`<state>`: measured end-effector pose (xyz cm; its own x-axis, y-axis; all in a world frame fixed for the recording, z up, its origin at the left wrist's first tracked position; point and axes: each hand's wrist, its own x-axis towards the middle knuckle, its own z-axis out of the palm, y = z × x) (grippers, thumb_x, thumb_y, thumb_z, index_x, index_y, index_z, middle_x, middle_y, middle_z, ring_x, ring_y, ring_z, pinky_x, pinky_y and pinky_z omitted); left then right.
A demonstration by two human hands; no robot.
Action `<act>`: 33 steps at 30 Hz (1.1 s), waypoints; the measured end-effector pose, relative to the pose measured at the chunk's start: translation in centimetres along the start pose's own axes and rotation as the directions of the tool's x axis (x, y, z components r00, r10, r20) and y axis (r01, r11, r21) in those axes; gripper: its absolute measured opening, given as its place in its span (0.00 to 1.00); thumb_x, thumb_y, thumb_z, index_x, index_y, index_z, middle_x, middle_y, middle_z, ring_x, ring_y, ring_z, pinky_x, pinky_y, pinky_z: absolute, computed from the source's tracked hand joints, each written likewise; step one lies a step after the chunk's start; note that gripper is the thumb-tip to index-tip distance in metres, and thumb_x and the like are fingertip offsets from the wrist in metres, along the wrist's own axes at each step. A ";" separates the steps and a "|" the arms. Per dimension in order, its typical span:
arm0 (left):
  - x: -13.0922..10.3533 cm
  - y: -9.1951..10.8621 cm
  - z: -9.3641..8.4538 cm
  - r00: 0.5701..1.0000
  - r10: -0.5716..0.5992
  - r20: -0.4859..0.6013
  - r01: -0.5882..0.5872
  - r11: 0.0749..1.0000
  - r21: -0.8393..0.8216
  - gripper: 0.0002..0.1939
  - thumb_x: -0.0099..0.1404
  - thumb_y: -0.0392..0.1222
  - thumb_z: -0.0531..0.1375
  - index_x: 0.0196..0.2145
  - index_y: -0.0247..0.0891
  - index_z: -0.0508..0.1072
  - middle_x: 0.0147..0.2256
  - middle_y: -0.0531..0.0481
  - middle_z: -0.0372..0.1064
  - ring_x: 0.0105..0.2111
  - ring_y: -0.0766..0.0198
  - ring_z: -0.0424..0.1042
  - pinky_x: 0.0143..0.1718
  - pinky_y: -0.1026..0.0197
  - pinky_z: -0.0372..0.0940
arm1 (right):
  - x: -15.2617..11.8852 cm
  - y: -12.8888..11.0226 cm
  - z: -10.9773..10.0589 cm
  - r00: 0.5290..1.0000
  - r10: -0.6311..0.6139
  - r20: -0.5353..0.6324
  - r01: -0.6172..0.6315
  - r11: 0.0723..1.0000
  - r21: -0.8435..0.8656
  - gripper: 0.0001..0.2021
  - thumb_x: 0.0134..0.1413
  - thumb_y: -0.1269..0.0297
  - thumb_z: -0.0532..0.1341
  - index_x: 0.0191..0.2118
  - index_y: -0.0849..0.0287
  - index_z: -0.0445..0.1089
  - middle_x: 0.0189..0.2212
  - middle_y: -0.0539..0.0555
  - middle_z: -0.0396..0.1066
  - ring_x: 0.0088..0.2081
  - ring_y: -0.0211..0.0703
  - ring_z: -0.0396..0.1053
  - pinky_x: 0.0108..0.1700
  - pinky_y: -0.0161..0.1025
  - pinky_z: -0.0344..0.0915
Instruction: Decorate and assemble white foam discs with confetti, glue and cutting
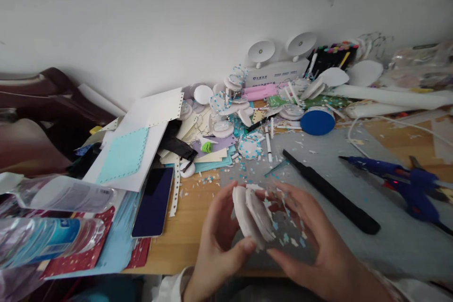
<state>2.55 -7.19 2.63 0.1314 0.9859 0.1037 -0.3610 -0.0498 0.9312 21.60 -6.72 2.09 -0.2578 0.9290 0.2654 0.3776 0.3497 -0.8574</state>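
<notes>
Over the near edge of the table, a pair of white round discs [253, 217] stands on edge between my hands, with a gap between the discs. My left hand [222, 236] is closed on the discs, its thumb pressed on the lower front rim. Curving around them from the other side is my right hand [311, 231], with its thumb at the bottom and its fingertips partly hidden behind. Small blue and white flecks [286, 236] show between the discs and my right palm. Beyond my fingers lies a black-handled tool [332, 193] with a thin tip.
A blue glue gun [399, 179] with a red light lies at right on the grey mat [354, 151]. A phone [154, 203], plastic bottles [56, 238] and paper sheets [138, 141] are at left. Behind are a blue round lid [317, 121], more white discs [222, 127] and markers [269, 144].
</notes>
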 end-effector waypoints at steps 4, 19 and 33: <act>-0.9 -1.3 -0.6 0.995 -0.097 -0.022 0.096 0.994 -0.045 0.33 0.57 0.49 0.69 0.60 0.48 0.68 0.62 0.43 0.64 0.62 0.44 0.62 0.60 0.47 0.62 | -0.2 0.6 0.1 1.000 -0.010 0.014 0.012 0.992 -0.125 0.39 0.50 0.60 0.67 0.65 0.50 0.49 0.58 0.59 0.67 0.55 0.53 0.70 0.53 0.44 0.73; -1.8 -1.7 -0.3 0.933 -0.333 0.133 0.355 0.914 -0.196 0.46 0.55 0.51 0.70 0.67 0.51 0.53 0.65 0.43 0.57 0.64 0.46 0.57 0.64 0.48 0.53 | -1.4 1.3 0.0 0.956 -0.295 0.007 0.277 0.888 -0.367 0.35 0.61 0.58 0.58 0.70 0.56 0.43 0.51 0.63 0.73 0.47 0.53 0.76 0.45 0.43 0.77; -2.3 -3.4 0.5 0.986 -0.132 -0.098 0.143 0.983 0.116 0.47 0.45 0.44 0.75 0.59 0.48 0.59 0.56 0.43 0.65 0.54 0.47 0.68 0.57 0.49 0.63 | -2.0 2.0 0.4 0.931 -0.365 -0.009 0.337 0.870 -0.361 0.26 0.63 0.59 0.58 0.65 0.53 0.57 0.50 0.57 0.76 0.49 0.48 0.75 0.49 0.41 0.74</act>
<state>3.95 -9.34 -0.56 0.0865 0.9947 -0.0551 -0.2294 0.0737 0.9705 22.58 -7.94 -0.36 -0.3695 0.7386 0.5638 0.5625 0.6607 -0.4970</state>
